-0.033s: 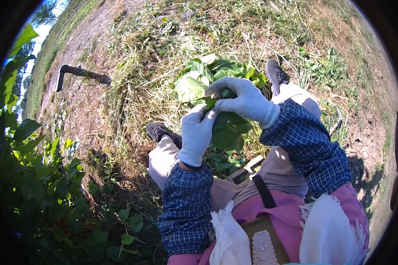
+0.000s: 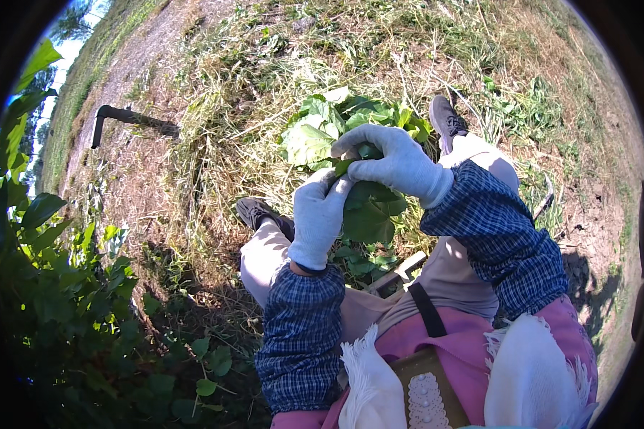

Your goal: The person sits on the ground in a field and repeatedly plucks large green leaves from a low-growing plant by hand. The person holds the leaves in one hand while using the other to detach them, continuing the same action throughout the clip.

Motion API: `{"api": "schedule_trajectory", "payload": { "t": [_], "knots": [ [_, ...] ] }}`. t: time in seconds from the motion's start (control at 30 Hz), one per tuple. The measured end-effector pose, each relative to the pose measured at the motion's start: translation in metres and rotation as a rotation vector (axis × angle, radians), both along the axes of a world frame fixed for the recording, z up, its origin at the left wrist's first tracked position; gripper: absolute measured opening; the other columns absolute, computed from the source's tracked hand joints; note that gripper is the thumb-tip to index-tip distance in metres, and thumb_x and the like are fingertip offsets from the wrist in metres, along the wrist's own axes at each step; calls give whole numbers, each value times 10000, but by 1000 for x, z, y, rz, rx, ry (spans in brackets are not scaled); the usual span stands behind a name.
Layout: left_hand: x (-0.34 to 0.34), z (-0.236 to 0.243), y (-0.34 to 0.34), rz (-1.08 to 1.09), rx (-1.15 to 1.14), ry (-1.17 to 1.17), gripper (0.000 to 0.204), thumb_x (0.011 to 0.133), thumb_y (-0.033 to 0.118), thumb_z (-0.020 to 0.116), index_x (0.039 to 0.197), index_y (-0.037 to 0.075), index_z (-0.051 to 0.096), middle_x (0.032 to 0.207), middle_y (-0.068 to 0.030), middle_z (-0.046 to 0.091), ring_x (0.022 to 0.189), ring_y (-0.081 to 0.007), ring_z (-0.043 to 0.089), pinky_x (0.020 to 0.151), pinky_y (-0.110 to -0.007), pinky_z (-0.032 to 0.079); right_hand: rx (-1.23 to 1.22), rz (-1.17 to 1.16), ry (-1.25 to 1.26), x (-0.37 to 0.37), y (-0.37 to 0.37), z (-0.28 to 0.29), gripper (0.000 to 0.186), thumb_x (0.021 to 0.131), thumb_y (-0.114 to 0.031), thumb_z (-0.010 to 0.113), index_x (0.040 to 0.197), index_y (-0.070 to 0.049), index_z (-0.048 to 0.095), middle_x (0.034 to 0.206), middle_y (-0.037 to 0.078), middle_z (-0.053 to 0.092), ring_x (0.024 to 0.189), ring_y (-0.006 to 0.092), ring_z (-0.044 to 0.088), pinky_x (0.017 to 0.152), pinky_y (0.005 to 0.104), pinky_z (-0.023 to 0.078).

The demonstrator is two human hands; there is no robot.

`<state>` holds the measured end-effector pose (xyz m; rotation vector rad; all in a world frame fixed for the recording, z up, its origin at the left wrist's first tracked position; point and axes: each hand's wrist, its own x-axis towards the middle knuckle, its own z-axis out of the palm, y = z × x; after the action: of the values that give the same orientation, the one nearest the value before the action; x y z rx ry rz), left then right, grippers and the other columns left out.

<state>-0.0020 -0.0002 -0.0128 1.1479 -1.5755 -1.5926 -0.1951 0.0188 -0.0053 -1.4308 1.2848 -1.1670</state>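
My left hand [image 2: 319, 218], in a white glove, has thumb and fingers closed on green leaves just below my right hand. My right hand [image 2: 397, 164], gloved the same, curls its fingers over a leaf [image 2: 341, 166], pinching it near my left fingertips. A large dark green leaf [image 2: 371, 223] hangs beneath my hands. Behind them a heap of bright green leaves [image 2: 310, 134] lies on the dry grass, between my outstretched legs. The exact stems or leaves inside my fingers are partly hidden.
A dense leafy shrub [image 2: 64, 300] fills the left side. A dark bent pipe [image 2: 125, 118] stands at upper left. My shoes [image 2: 447, 121] rest on cut grass [image 2: 215, 107]. A pale wooden piece [image 2: 401, 272] lies between my legs. A dirt path [image 2: 122, 64] runs at far upper left.
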Motion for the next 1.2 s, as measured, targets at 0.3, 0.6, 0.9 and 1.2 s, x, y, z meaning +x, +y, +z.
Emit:
{"api": "schedule_trajectory", "payload": {
  "t": [0.3, 0.6, 0.9, 1.2],
  "knots": [
    [2, -3, -1, -30, -26, -52, 241, 975, 128, 670, 1106, -72, 699, 871, -63, 737, 738, -80, 664, 659, -223, 548, -88, 70, 29, 5, 5, 0, 208, 843, -134, 779, 1028, -52, 732, 929, 70, 743, 869, 141, 699, 809, 296, 567],
    [-1, 4, 2, -76, -86, -85, 208, 971, 112, 663, 1082, -59, 704, 873, -53, 732, 758, -71, 655, 679, -225, 546, 54, 24, -34, 8, 6, -2, 167, 863, -128, 759, 993, -27, 733, 871, 66, 737, 817, 125, 686, 764, 288, 561],
    [-4, 11, 6, 34, -24, -22, 160, 953, 100, 685, 1003, -41, 743, 836, -34, 728, 711, -57, 629, 643, -198, 503, 162, -162, -272, 1, -2, -4, 134, 888, -137, 746, 973, -34, 737, 859, 13, 720, 777, 87, 641, 726, 253, 539],
    [1, 9, 0, 179, -39, -7, 166, 946, 96, 690, 1010, -49, 738, 829, -38, 719, 713, -57, 614, 632, -199, 487, 175, -252, -325, -14, -2, 16, 162, 897, -172, 740, 943, -18, 720, 821, 22, 707, 723, 79, 636, 670, 236, 523]
  ]
}}
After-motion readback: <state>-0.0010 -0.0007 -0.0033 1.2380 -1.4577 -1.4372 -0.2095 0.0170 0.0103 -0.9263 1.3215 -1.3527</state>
